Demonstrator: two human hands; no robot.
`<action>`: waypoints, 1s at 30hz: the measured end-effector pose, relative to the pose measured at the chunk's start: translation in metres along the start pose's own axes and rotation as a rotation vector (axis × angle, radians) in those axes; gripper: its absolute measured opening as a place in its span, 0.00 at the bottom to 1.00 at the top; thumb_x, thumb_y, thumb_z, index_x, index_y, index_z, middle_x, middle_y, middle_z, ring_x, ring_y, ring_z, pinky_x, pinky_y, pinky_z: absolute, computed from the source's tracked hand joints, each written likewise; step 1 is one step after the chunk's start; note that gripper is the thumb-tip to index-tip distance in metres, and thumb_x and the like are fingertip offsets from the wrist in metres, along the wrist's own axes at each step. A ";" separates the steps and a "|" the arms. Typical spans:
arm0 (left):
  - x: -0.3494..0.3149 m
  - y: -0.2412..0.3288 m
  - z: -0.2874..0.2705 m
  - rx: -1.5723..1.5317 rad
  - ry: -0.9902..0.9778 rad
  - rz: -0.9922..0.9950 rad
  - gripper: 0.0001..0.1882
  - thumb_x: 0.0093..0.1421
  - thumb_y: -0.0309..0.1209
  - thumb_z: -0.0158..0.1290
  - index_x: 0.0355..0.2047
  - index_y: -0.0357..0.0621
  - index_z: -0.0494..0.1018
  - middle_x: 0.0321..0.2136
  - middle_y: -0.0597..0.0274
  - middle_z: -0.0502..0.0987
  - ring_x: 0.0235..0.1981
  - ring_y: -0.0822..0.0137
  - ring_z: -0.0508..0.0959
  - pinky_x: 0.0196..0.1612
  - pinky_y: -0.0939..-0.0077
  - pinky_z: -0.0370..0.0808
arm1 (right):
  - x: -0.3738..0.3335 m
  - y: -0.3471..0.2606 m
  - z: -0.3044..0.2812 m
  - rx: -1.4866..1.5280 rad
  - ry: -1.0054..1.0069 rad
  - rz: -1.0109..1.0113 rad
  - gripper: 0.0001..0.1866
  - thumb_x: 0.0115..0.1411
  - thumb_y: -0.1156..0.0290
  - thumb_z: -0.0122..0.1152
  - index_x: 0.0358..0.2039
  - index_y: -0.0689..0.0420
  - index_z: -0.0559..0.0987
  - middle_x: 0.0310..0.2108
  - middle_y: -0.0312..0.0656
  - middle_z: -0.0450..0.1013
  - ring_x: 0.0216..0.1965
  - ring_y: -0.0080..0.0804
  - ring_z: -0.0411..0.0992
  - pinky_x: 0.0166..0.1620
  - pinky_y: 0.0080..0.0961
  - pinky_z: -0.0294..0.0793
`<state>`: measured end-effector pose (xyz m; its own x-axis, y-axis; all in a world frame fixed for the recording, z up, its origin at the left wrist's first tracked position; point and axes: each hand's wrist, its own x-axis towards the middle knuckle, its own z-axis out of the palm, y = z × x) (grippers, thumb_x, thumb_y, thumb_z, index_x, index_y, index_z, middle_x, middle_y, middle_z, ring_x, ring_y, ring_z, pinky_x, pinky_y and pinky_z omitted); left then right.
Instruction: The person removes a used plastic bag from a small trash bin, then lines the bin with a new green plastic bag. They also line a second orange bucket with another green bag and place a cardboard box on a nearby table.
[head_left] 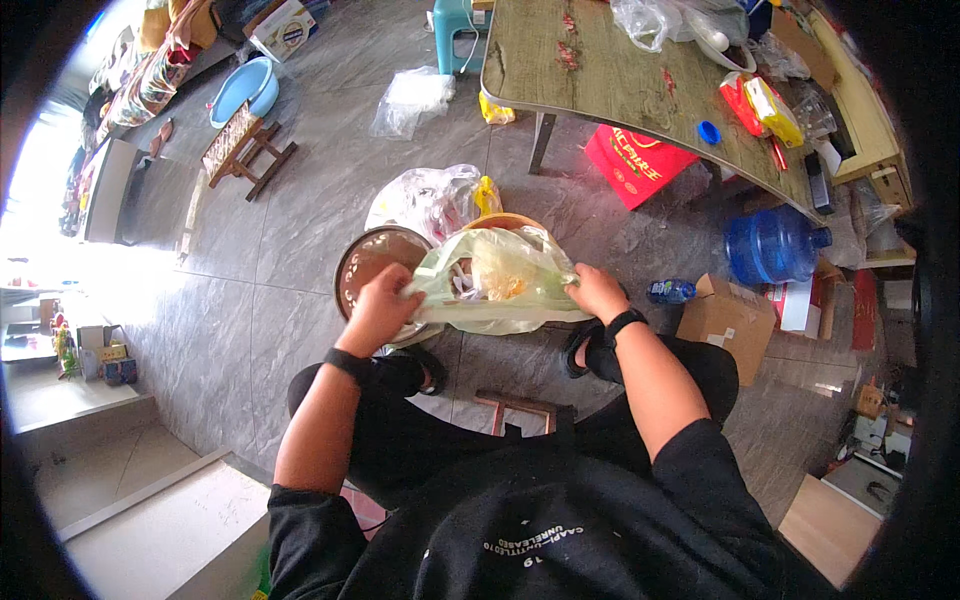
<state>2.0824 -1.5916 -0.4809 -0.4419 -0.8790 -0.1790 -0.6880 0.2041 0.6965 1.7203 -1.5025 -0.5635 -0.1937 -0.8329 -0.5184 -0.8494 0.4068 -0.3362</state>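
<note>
My left hand [384,303] and my right hand [598,292] are closed on opposite sides of the rim of a pale green plastic bag [520,310], stretching its mouth wide between them. Crumpled pale wrappings and a yellowish clump [497,272] show inside the bag. Just behind it, the orange-brown rim of a round container [512,220] sticks out; the bag hides the rest. A round brown basin or tray [372,258] lies partly under my left hand. Past these sits a white plastic bag [415,197] with a yellow piece beside it.
A wooden table [620,85] stands ahead on the right, a red bag [635,165] beneath its edge. To my right are a blue bottle [670,291], a cardboard box [728,325] and a large blue water jug [770,247]. A small stool [240,145] and a blue basin [245,90] stand at the far left.
</note>
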 end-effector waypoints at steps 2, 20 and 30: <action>-0.002 -0.002 0.022 0.170 -0.179 -0.026 0.22 0.54 0.39 0.64 0.42 0.38 0.72 0.34 0.43 0.80 0.36 0.45 0.81 0.42 0.56 0.78 | 0.009 -0.001 0.021 0.075 0.078 0.053 0.21 0.62 0.53 0.58 0.46 0.56 0.76 0.43 0.52 0.79 0.46 0.56 0.76 0.48 0.48 0.75; 0.056 -0.067 0.074 0.308 -0.042 -0.364 0.21 0.68 0.49 0.42 0.45 0.46 0.74 0.35 0.39 0.81 0.40 0.36 0.80 0.43 0.43 0.76 | 0.137 -0.002 -0.031 0.171 0.236 0.243 0.37 0.66 0.36 0.39 0.40 0.57 0.84 0.41 0.56 0.79 0.47 0.57 0.77 0.49 0.50 0.75; 0.052 -0.075 0.070 0.474 -0.137 0.242 0.37 0.57 0.18 0.47 0.62 0.76 0.66 0.46 0.51 0.70 0.39 0.47 0.81 0.41 0.56 0.81 | 0.183 0.010 0.030 0.029 0.012 0.281 0.31 0.62 0.40 0.51 0.41 0.58 0.83 0.45 0.56 0.78 0.51 0.54 0.76 0.52 0.46 0.74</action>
<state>2.0706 -1.6227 -0.5904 -0.6690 -0.7252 -0.1628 -0.7271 0.5932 0.3457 1.6908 -1.6396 -0.6856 -0.4259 -0.6901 -0.5851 -0.7471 0.6330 -0.2028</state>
